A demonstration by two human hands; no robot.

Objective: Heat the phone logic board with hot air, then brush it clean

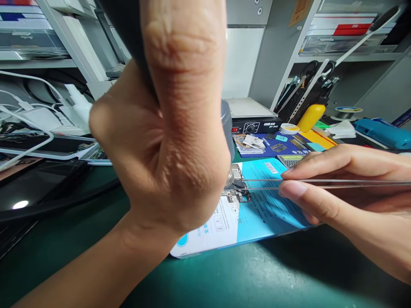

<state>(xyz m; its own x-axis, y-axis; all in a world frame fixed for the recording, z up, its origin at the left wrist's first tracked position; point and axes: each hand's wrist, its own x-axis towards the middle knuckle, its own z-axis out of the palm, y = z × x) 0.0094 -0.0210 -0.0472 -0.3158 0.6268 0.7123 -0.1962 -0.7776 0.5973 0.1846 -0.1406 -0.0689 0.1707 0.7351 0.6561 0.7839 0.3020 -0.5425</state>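
circuit board [238, 172], jagged-edged, lies beneath slim metal tweezers [263, 188].

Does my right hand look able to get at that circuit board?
Probably yes: your right hand holds tweezers extending over the circuit board, with nothing visibly blocking their path; your left hand hides part of it.

"How's the circuit board [238, 172] lying?"
"Flat on the blue-and-white box [272, 216], partly hidden behind the dark tool [128, 32]."
"And the tweezers [353, 182]?"
"Slim, metallic, level, prongs parted, reaching from the right to the board."
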